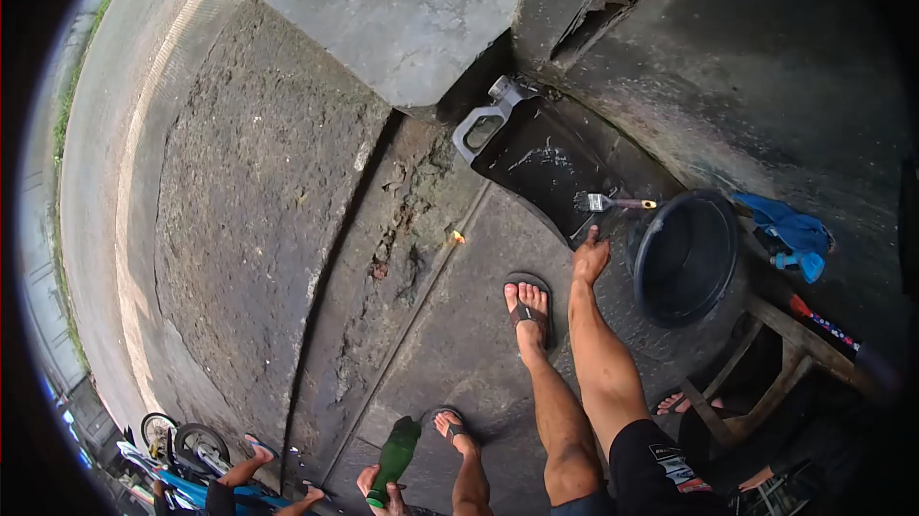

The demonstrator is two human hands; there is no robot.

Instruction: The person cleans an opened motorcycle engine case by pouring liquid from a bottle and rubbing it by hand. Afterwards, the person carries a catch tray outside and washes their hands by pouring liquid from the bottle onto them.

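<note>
In the head view, my right hand [591, 256] is closed at the near edge of a dark, cut-open jerrycan [546, 167], with the thumb up. The jerrycan lies on the concrete, its grey handle and spout at the far end. Wet streaks show on its dark inner surface. A paintbrush [622, 203] lies across its right side, just beyond my fingers, bristles to the left. Low in the view, my left hand [369, 483] grips a green bottle [394, 451] by its narrow end, the wider end pointing away from me. Part of that hand is hidden behind the bottle.
A black basin [686, 258] stands right of the jerrycan, with a blue cloth [790, 229] beyond it. A wooden stool [780, 372] is at lower right. Concrete blocks [431, 28] rise behind. At lower left are another person's legs [249, 466] and a motorbike [196, 454].
</note>
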